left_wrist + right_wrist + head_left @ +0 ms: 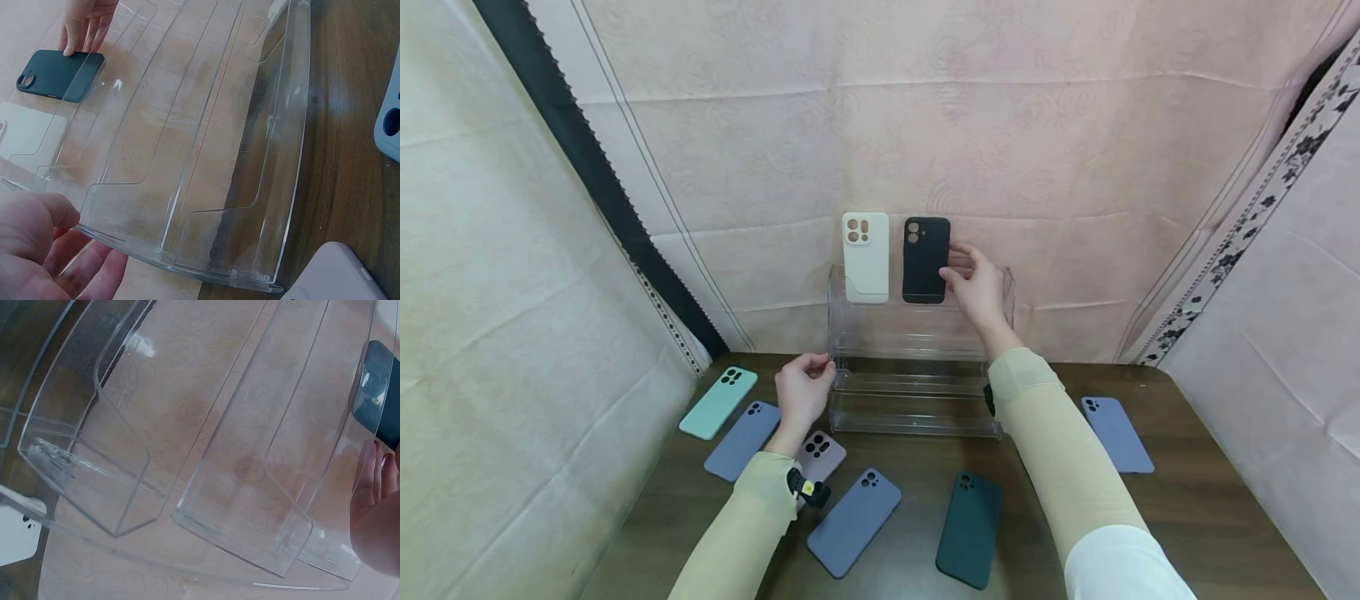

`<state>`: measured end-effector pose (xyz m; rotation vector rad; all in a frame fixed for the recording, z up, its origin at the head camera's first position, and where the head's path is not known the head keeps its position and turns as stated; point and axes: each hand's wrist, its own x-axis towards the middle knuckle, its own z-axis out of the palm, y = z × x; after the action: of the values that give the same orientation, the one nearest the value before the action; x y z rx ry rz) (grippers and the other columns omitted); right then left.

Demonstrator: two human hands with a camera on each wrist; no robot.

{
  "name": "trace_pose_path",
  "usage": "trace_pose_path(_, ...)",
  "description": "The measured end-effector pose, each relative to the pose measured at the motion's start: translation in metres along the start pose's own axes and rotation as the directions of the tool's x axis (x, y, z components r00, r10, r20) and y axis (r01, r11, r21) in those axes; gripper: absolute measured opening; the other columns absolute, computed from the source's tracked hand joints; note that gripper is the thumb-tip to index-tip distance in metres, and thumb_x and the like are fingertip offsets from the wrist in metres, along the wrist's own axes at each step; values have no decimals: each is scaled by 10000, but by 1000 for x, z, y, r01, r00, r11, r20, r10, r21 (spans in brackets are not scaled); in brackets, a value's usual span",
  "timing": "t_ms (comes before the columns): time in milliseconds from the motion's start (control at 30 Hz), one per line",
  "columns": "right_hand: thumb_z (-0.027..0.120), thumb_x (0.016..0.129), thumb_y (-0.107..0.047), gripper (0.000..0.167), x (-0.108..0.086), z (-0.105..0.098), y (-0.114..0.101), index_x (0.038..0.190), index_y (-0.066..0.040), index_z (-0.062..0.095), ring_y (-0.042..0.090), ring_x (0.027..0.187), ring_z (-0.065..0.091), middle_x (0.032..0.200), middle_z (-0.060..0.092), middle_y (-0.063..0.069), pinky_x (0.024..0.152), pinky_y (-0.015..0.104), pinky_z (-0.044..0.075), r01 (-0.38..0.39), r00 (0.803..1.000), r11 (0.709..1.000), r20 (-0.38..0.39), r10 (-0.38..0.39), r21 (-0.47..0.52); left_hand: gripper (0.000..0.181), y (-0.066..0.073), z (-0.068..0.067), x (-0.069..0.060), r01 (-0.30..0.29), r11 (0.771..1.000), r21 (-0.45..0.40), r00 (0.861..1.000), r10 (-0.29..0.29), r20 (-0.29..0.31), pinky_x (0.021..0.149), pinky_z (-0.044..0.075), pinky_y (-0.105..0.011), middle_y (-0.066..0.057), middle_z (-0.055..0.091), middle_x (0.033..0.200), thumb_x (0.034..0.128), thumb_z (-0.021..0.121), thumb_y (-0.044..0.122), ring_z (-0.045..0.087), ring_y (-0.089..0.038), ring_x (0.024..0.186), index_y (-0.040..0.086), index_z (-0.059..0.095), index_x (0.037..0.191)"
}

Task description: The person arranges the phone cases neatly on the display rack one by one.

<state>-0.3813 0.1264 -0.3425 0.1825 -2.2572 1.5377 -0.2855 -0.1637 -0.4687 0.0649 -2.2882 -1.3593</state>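
A clear tiered display stand [917, 425] stands on the table against the cloth backdrop. My left hand [803, 392] pinches its left side edge; in the left wrist view the thumb and fingers [81, 275] lie on either side of that panel. With my right hand [977, 287] I hold the right edge of a dark phone case [925, 258] at the top tier. It appears black in the head view and dark teal in the wrist views. A white phone case [867, 267] stands upright to its left on the same tier.
On the table lie a mint case [718, 404], a blue case [742, 442], a lilac case [822, 454] partly behind the left arm, another blue case [854, 523], a dark green case [969, 531] and a periwinkle case [1117, 435] at right. Cloth walls [535, 333] enclose the sides.
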Motion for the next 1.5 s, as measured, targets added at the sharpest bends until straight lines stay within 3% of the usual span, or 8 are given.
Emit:
trace_pose_path(600, 723, 936, -134, 507, -2, -1, 1, 1404, -234, 555, 165, 1049, 671, 1244, 672, 37, 824, 256, 564, 21, 1000, 1000, -4, -21, 1, 149, 2, 1, 1, 14, 1000, -5, 1000, -14, -5, 687, 575, -340, 19, 749, 1003, 931, 725, 173, 691, -136, 828, 106, 753, 1062)
trace_pose_path(867, 751, 919, -154, 500, -6, -1, 6, 1380, -245, 579, 182, 1076, 673, 1242, 680, 19, 866, 318, 561, 72, 997, 997, -37, -72, -21, 157, 3, 1, -1, 21, 1000, 3, 1000, -21, 1, 698, 575, -337, 18, 746, 1008, 937, 717, 186, 690, -139, 841, 106, 749, 1067)
trace_pose_path(1100, 741, 918, -99, 490, -12, 1, 9, 1371, -204, 589, 169, 1093, 675, 1267, 672, 28, 892, 300, 548, 135, 989, 991, -63, -135, -5, 134, 3, 1, -1, 6, 1000, 7, 1000, -6, -15, 691, 576, -344, 17, 746, 978, 929, 722, 175, 687, -138, 820, 112, 756, 1043)
trace_pose_path(1500, 714, 935, -78, 457, -28, 3, 18, 1363, -183, 594, 162, 1111, 655, 1288, 656, 1, 927, 322, 534, 160, 984, 986, -82, -156, 37, 145, 2, 1, -2, -4, 1000, 6, 1000, 4, -9, 688, 579, -348, 9, 747, 973, 933, 722, 184, 690, -142, 819, 108, 757, 1052)
